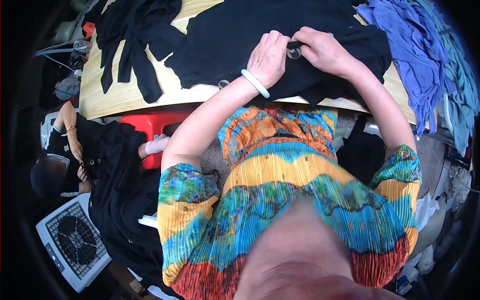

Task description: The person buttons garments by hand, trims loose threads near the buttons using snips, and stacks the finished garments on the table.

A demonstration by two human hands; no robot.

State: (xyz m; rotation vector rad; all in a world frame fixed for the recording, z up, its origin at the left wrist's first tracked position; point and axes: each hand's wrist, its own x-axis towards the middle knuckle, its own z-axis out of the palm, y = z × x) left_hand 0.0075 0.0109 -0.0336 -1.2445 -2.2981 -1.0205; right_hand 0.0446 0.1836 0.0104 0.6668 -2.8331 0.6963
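Black fabric (pixel 225 37) lies spread over the wooden table. My left hand (pixel 270 57), below a pale bracelet (pixel 255 83) on the wrist, has its fingers pressed together on a bunched edge of it. Close by on the right, my right hand (pixel 320 50) pinches the same dark edge between thumb and fingers. A round greyish button (pixel 293 53) shows in the narrow gap between the hands. Another round piece (pixel 224 84) rests on the fabric near the table's front edge, left of my left wrist.
More black garments (pixel 135 35) lie at the table's left. Blue-purple cloth (pixel 410 45) and teal cloth (pixel 457 75) hang over the right end. A person in black (pixel 75 140) sits at the left, near a red stool (pixel 155 125) and a fan unit (pixel 77 240).
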